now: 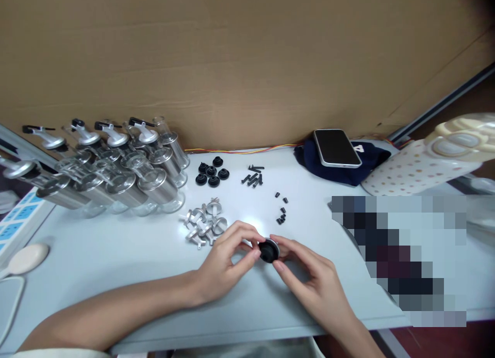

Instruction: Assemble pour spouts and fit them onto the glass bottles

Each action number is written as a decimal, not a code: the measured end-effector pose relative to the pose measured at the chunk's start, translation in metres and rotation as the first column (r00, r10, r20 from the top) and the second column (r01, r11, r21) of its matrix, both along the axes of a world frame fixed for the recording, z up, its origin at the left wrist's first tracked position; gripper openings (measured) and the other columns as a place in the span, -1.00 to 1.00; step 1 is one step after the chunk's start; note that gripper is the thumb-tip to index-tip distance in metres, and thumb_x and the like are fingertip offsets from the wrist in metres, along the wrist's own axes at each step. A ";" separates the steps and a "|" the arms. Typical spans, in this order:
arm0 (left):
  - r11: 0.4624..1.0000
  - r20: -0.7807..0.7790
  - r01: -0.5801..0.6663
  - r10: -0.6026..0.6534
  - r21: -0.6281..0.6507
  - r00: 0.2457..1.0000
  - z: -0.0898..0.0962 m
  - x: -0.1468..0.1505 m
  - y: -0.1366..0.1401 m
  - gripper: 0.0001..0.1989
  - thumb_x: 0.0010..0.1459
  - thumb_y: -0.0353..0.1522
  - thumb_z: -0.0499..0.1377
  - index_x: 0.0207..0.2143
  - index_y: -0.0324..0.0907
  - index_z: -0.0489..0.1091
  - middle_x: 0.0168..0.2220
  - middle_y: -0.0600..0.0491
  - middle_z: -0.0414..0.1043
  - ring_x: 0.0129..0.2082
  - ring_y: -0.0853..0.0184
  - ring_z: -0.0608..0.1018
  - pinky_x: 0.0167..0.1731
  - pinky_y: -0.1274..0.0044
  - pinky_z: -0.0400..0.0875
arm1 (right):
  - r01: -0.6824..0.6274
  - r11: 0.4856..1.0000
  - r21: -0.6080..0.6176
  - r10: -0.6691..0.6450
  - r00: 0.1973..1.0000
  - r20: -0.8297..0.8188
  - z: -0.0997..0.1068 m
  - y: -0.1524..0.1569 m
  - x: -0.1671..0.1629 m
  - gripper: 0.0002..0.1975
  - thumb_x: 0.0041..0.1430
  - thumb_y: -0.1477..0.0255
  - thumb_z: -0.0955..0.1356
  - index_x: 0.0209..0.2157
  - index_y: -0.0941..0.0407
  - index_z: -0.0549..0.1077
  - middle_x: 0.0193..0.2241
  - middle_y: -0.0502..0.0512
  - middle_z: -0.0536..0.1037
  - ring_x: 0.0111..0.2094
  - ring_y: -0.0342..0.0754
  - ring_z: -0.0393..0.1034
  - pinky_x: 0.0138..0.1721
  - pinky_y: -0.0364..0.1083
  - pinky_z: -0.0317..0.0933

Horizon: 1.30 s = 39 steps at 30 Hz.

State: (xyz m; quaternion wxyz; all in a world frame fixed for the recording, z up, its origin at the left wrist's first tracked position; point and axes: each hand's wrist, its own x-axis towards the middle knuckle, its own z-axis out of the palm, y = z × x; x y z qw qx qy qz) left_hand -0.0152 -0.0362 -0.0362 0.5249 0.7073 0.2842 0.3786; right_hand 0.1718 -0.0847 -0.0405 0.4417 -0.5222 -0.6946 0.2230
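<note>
Silver-rimmed black stopper (268, 251) is being held between both hands, over the near middle of the pale table (154, 255), its dark face turning toward the camera. At far left, a white power strip (14, 221) with blue socket faces is lying along the table's edge, and a rounded off-white object (29, 258) is resting nearer. Just right of these, glass bottles (154, 185) with metal sleeves are standing in a close cluster; several are wearing silver pourers (116, 138) with black flip levers. Next, loose silver pourer tops (214, 208) are lying in a pile near the left hand, and six black stoppers (211, 171) are sitting behind them. The left hand (230, 260) is pinching the held stopper's left edge between thumb and fingers. Behind, red and yellow wires (247, 152) are running along the foot of the cardboard (247, 64). Small black levers (253, 179) are lying in a bunch, and tiny black pieces (283, 210) are lying scattered to their right. The right hand (309, 275) is gripping the held stopper's right edge with its fingertips. Farther right, a smartphone (337, 148) is resting on a folded navy cloth (305, 162), beside a white dotted object (402, 167). Pixelation is hiding what is lying below that.
</note>
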 end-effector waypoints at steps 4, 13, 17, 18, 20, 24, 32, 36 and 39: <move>0.993 0.004 0.000 0.000 -0.120 1.000 -0.003 0.002 0.001 -0.81 0.21 -0.40 0.14 -0.10 -0.17 0.32 -0.13 -0.03 0.28 -0.22 0.36 0.45 -0.24 0.52 0.45 | 0.014 1.000 0.011 -0.014 1.000 -0.004 0.000 -0.001 0.000 -0.75 0.15 0.48 0.37 -0.10 0.10 0.44 -0.36 0.03 0.60 -0.43 -0.14 0.49 -0.35 -0.23 0.41; 0.966 -0.033 0.095 -0.106 -0.242 0.994 -0.003 0.004 0.003 -0.72 0.15 -0.35 0.18 -0.08 -0.21 0.30 -0.20 -0.02 0.39 -0.25 0.35 0.48 -0.21 0.49 0.44 | -0.014 1.000 0.018 0.014 1.000 0.005 0.001 -0.002 0.002 -0.75 0.16 0.50 0.32 -0.09 0.08 0.41 -0.34 0.03 0.58 -0.37 -0.14 0.48 -0.33 -0.24 0.37; 0.969 -0.069 0.107 -0.126 -0.224 0.990 0.000 0.005 0.003 -0.72 0.14 -0.36 0.17 -0.08 -0.21 0.30 -0.22 -0.03 0.42 -0.26 0.34 0.49 -0.22 0.48 0.46 | -0.056 0.996 -0.067 0.057 0.998 0.003 0.002 -0.002 0.001 -0.77 0.17 0.48 0.28 -0.11 0.10 0.38 -0.49 -0.03 0.53 -0.50 -0.16 0.43 -0.42 -0.23 0.35; 0.968 -0.080 0.114 -0.135 -0.222 0.988 0.001 0.005 0.003 -0.72 0.14 -0.36 0.17 -0.08 -0.22 0.29 -0.23 -0.03 0.44 -0.27 0.34 0.50 -0.23 0.47 0.46 | -0.071 0.993 -0.094 0.071 0.997 -0.003 0.003 -0.002 0.001 -0.77 0.17 0.48 0.27 -0.10 0.10 0.36 -0.53 -0.06 0.51 -0.52 -0.16 0.42 -0.44 -0.23 0.34; 0.968 -0.096 0.133 -0.157 -0.213 0.983 0.003 0.005 0.003 -0.72 0.14 -0.37 0.16 -0.08 -0.23 0.28 -0.23 -0.04 0.46 -0.28 0.33 0.51 -0.23 0.47 0.46 | -0.093 0.988 -0.121 0.093 0.996 -0.011 0.003 -0.001 0.000 -0.76 0.16 0.49 0.26 -0.10 0.08 0.33 -0.54 -0.08 0.49 -0.53 -0.16 0.42 -0.45 -0.23 0.33; 0.971 -0.115 0.169 -0.190 -0.170 0.975 0.004 0.006 0.001 -0.71 0.11 -0.45 0.12 -0.08 -0.21 0.25 -0.18 -0.05 0.49 -0.23 0.32 0.53 -0.22 0.48 0.46 | -0.107 0.989 -0.104 0.108 0.994 0.005 0.003 -0.001 0.000 -0.71 0.09 0.52 0.26 -0.10 0.07 0.29 -0.47 -0.04 0.53 -0.50 -0.15 0.41 -0.44 -0.22 0.33; 0.977 -0.148 0.139 -0.164 -0.163 0.975 0.007 0.007 0.002 -0.63 0.01 -0.47 0.13 -0.07 -0.24 0.29 -0.19 -0.04 0.51 -0.27 0.33 0.53 -0.22 0.49 0.46 | -0.115 0.990 -0.087 0.118 0.993 0.029 0.002 -0.003 0.000 -0.64 0.05 0.55 0.26 -0.07 0.06 0.24 -0.41 -0.04 0.52 -0.44 -0.15 0.43 -0.38 -0.22 0.34; 0.979 -0.178 0.115 -0.145 -0.168 0.973 0.009 0.006 0.001 -0.72 -0.03 -0.46 0.14 -0.19 -0.26 0.33 -0.30 0.00 0.49 -0.35 0.35 0.48 -0.28 0.50 0.42 | -0.130 0.985 -0.114 0.133 0.991 0.023 0.002 -0.003 0.000 -0.61 0.07 0.55 0.27 -0.03 0.07 0.27 -0.39 -0.03 0.54 -0.43 -0.15 0.44 -0.37 -0.22 0.34; 0.981 -0.192 0.110 -0.140 -0.159 0.971 0.009 0.005 0.001 -0.74 -0.05 -0.47 0.14 -0.23 -0.24 0.33 -0.34 0.03 0.48 -0.38 0.37 0.45 -0.33 0.53 0.39 | -0.137 0.982 -0.132 0.142 0.990 0.025 0.002 -0.003 0.000 -0.68 0.08 0.53 0.27 -0.08 0.07 0.33 -0.38 0.00 0.54 -0.43 -0.14 0.43 -0.39 -0.21 0.33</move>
